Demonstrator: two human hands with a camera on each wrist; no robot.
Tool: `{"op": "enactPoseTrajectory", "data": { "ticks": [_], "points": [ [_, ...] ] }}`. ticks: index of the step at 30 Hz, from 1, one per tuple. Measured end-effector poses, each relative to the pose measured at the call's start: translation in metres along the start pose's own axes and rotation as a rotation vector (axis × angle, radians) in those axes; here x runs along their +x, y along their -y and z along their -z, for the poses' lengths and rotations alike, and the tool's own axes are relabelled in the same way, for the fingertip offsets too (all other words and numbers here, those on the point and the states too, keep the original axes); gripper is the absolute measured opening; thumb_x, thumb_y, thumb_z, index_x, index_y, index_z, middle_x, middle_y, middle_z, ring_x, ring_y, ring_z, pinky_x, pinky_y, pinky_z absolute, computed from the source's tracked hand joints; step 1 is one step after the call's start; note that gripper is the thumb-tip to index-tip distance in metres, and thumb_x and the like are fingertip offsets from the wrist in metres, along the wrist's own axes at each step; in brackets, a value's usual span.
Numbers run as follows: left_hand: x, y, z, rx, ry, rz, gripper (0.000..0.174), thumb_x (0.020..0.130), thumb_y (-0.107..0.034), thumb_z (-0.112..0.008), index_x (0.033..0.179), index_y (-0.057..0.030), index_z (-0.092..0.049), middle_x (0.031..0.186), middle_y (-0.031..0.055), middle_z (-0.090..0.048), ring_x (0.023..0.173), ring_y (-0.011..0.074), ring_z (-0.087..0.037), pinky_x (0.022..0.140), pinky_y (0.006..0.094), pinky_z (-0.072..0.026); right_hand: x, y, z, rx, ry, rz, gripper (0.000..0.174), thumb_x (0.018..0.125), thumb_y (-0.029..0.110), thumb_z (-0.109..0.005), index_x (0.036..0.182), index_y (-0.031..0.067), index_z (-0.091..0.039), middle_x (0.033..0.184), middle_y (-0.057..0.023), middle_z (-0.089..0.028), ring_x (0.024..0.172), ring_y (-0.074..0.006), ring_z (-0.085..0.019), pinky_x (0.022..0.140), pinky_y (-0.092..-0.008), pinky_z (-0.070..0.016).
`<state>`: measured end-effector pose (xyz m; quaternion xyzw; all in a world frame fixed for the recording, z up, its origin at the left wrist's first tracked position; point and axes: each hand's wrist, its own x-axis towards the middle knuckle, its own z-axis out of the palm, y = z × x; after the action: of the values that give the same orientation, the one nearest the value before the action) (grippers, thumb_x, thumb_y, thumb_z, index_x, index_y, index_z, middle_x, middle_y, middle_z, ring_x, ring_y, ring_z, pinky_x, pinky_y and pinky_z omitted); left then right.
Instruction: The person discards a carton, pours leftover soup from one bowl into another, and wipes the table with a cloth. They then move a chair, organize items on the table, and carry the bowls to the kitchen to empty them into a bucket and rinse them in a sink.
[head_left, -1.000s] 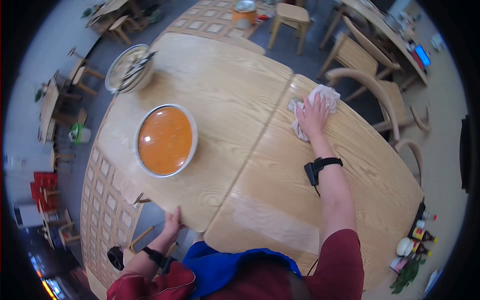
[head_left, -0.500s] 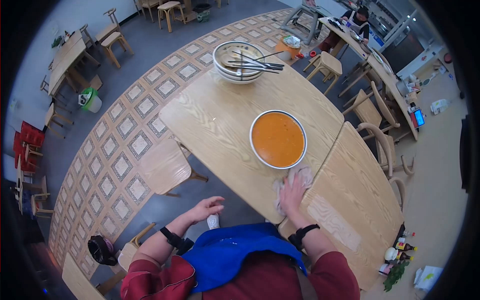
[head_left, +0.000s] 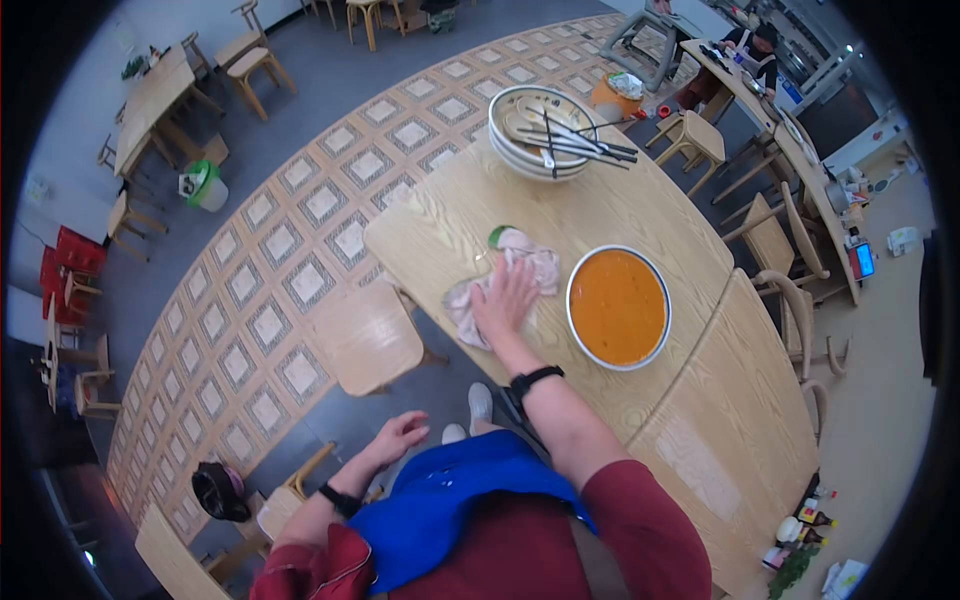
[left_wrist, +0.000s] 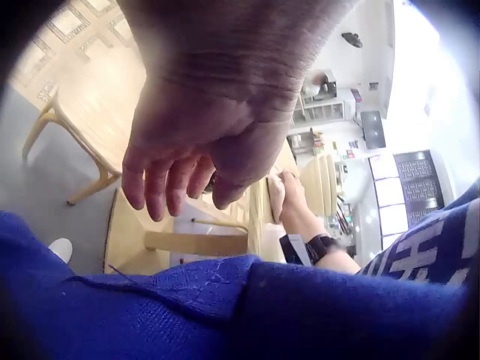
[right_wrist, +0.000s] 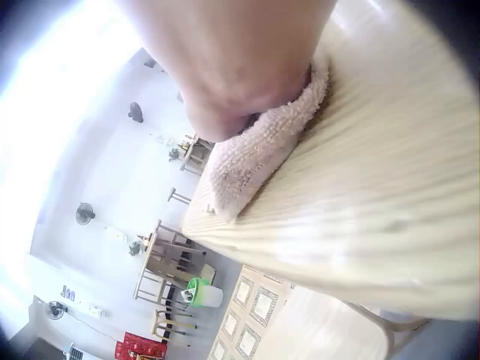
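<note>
While one right hand [head_left: 508, 297] presses one cloth [head_left: 543, 268], one left hand [head_left: 397, 434] loose — both grips released, one orange-filled bowl [head_left: 622, 366] nearby.

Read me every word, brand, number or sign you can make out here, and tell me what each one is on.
Nothing here can be read for certain.
Bottles: labels too small.
Lit screen: too small and blurred.
Blue apron: large white marks at the right of the left wrist view, partly hidden, unreadable.
</note>
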<state>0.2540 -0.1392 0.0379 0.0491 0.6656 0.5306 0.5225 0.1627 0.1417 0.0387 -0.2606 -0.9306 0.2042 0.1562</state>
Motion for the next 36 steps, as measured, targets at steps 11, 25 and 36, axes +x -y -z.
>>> {"op": "enactPoseTrajectory", "data": {
  "ticks": [11, 25, 36],
  "points": [
    [-0.002, -0.034, 0.094, -0.078, -0.152, 0.1, 0.033, 0.088, -0.015, -0.055, 0.119, -0.0041, -0.049, 0.095, 0.0075, -0.06, 0.085, 0.0153, -0.059, 0.076, 0.0273, -0.0476, 0.067, 0.083, -0.063, 0.07, 0.108, 0.247, 0.035, 0.081, 0.02, -0.051, 0.115, 0.0178, -0.056, 0.14, -0.0137, -0.03, 0.133, -0.0345, -0.018, 0.106, -0.0534, -0.0128],
    [0.137, -0.199, 0.093, 0.077, 0.335, -0.172, 0.035, 0.088, -0.015, -0.055, 0.12, -0.001, -0.048, 0.099, 0.01, -0.059, 0.091, 0.0168, -0.059, 0.083, 0.029, -0.048, -0.104, -0.033, 0.071, 0.182, -0.102, -0.052, 0.032, 0.081, 0.013, -0.056, 0.112, 0.0087, -0.056, 0.124, -0.0159, -0.047, 0.116, -0.0325, -0.043, 0.093, -0.0454, -0.0366],
    [0.231, -0.224, -0.076, -0.461, 0.557, -0.082, 0.072, 0.087, -0.041, -0.053, 0.138, -0.0031, -0.02, 0.137, 0.0148, -0.03, 0.128, 0.0231, -0.03, 0.106, 0.0365, -0.0261, -0.098, -0.172, 0.121, 1.646, -0.942, -0.815, 0.037, 0.094, 0.027, -0.038, 0.119, 0.0011, -0.047, 0.116, -0.012, -0.054, 0.107, -0.0238, -0.053, 0.091, -0.0383, -0.0422]
  ]
}}
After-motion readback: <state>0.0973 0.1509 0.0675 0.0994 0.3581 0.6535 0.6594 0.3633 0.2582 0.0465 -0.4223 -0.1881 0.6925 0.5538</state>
